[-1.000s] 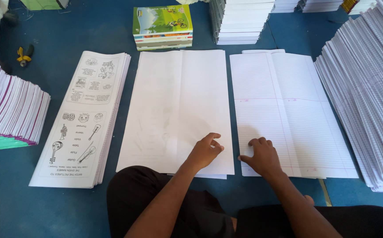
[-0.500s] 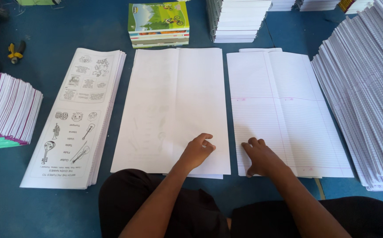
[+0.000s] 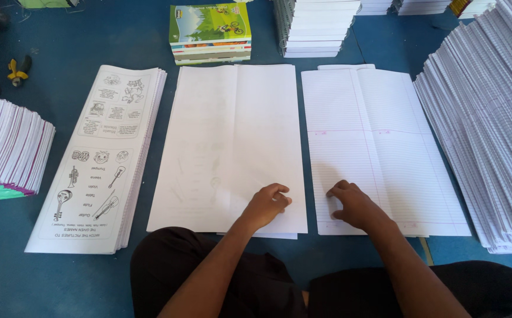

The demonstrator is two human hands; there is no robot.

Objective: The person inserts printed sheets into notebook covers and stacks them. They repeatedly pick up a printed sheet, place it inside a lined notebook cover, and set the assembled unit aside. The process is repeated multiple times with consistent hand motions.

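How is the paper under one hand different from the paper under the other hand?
The middle sheet under the left hand looks blank, with only faint marks; the lined sheet under the right hand has ruled lines. The middle sheet has one fold line; the lined sheet shows pink marks across it. Both are big, white and lie flat.

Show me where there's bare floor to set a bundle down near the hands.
Bare blue floor lies between the printed sheet stack, the pliers and the left fanned stack. Narrow strips separate the blank stack from its neighbours. Crowded on the right: ruled stack nearly meets the right fanned pile.
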